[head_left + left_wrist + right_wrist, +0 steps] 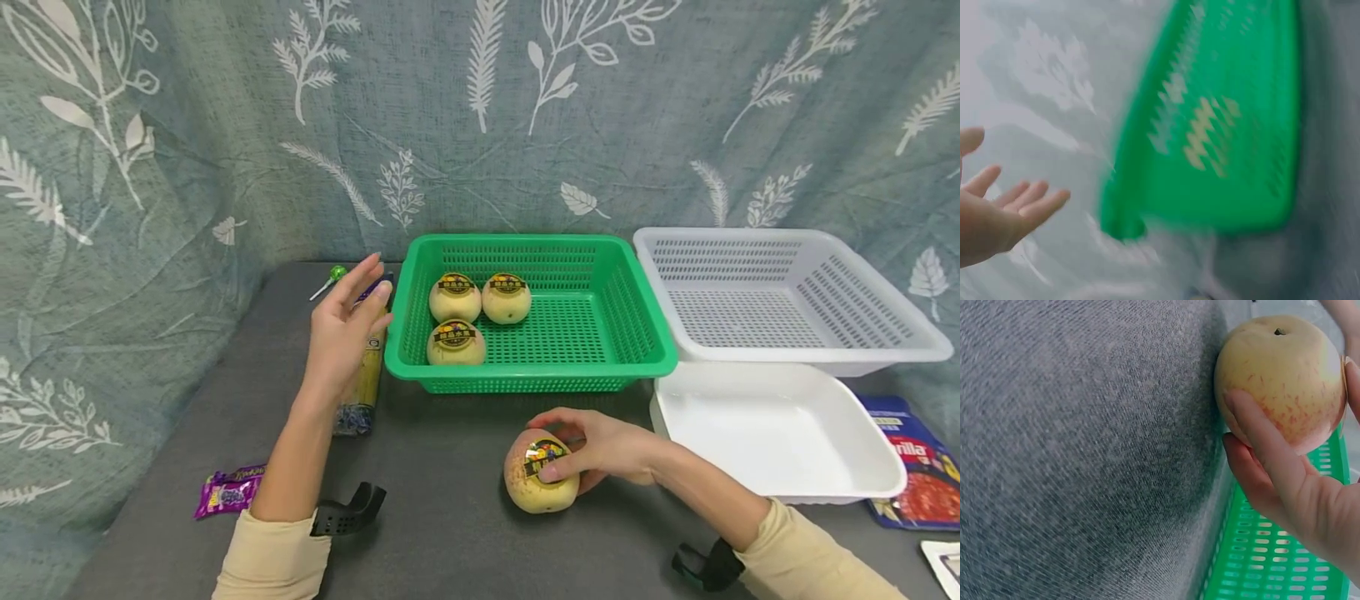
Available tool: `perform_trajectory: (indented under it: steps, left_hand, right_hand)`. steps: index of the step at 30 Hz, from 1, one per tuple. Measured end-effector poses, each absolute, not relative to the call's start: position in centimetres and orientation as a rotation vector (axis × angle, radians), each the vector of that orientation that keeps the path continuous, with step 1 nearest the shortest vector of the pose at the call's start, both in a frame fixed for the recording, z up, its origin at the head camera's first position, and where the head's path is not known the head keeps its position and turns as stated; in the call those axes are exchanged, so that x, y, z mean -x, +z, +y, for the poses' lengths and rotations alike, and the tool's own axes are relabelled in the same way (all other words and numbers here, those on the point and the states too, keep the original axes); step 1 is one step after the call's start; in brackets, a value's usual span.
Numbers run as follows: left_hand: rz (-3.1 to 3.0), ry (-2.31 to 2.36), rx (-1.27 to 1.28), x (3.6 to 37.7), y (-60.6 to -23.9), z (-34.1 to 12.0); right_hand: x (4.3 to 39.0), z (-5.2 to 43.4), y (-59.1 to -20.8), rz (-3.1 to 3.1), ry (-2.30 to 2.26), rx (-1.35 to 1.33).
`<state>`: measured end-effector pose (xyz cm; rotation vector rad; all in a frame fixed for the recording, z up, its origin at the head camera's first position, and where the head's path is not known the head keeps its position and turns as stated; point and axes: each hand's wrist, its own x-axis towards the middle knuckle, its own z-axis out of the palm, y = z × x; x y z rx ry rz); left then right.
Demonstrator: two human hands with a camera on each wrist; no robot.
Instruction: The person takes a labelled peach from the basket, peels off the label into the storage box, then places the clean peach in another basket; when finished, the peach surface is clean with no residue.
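My right hand [607,450] grips a pale yellow apple [540,497] with a reddish blush, low over the grey tabletop in front of the green basket [525,381]. Its thumb lies on the apple's black-and-gold fruit sticker. Seen from the right wrist, fingers [1266,440] curl against the speckled side of that apple. Three similar stickered apples [507,310] sit inside the basket, toward its left end. My left hand [341,333] is raised by the basket's left rim, fingers loosely extended and holding nothing. The left wrist view is blurred around the basket's end.
A long yellow packet [369,367] lies partly behind the left hand, a green lollipop [337,272] beyond. Purple candy [225,497] is by the left forearm. At right stand a white perforated basket [810,354], a white tray [780,433] and a blue-and-red pouch [930,479].
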<state>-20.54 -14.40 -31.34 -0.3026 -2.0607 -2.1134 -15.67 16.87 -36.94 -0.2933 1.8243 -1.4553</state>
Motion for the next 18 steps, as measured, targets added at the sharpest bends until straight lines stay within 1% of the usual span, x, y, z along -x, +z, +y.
perform_trajectory:
  steps: [3, 5, 10, 13, 18]
  left_hand:
    - [-2.041, -2.216, 0.547, 19.1, -30.4, -12.8]
    - [-2.075, -2.299, 0.702, 18.4, -30.4, -11.6]
    - [-2.336, -2.422, 1.011, 17.4, -31.8, -9.3]
    - [-2.472, -2.471, 1.133, 17.3, -33.0, -8.5]
    - [-2.677, -2.447, 1.217, 17.5, -35.0, -8.1]
  right_hand:
    - [15.5, 16.8, -37.1, 1.828, -1.471, 0.299]
    - [15.5, 16.9, -37.1, 1.833, -1.483, 0.295]
    - [15.3, 16.9, -37.2, 1.847, -1.5, 0.279]
    - [15.3, 16.8, -37.2, 1.856, -1.5, 0.265]
    - [15.3, 16.8, -37.1, 1.884, -1.491, 0.23]
